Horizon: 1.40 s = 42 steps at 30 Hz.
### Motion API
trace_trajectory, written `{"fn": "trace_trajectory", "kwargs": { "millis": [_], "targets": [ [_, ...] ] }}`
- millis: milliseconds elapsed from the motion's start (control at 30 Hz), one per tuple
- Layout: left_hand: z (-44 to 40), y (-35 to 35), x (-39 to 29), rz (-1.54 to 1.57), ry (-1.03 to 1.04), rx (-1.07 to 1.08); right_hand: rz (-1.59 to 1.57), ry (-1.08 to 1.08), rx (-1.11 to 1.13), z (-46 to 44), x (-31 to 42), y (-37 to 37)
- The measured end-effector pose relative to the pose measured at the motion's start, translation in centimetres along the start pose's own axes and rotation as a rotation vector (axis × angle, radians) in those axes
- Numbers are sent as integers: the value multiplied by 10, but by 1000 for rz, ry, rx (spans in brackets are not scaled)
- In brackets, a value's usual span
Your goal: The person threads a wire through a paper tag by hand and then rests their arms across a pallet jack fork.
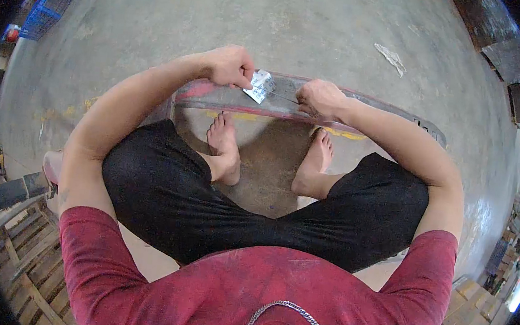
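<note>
A long grey panel (363,114) with reddish edges lies crosswise in front of my feet. On its middle part is a crumpled white and silver piece with dark print (260,87). My left hand (230,67) is closed at the left edge of that piece, pinching one end of a thin dark strand (281,95). The strand runs to the right, across the printed piece, to my right hand (321,100), which is closed on its other end above the panel.
A white scrap (391,59) lies on the concrete floor beyond the panel. Blue crates (43,10) stand at the far left. Wooden pallets (31,266) are at the lower left, and stacked boxes (469,311) at the lower right.
</note>
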<state>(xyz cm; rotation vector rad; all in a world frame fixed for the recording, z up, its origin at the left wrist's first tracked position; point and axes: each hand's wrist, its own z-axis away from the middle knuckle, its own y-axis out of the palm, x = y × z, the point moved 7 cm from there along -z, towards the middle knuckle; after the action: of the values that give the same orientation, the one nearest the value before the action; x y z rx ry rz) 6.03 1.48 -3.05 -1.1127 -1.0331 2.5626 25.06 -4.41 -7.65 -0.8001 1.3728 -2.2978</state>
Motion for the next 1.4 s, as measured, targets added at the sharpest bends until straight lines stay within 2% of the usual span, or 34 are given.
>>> {"fn": "trace_trajectory", "kwargs": {
  "millis": [733, 1400],
  "targets": [
    [-1, -1, 3, 9, -6, -7, 67, -28, 70, -9, -6, 8],
    [-2, 0, 2, -23, 21, 14, 39, 9, 39, -9, -11, 12]
  ]
}}
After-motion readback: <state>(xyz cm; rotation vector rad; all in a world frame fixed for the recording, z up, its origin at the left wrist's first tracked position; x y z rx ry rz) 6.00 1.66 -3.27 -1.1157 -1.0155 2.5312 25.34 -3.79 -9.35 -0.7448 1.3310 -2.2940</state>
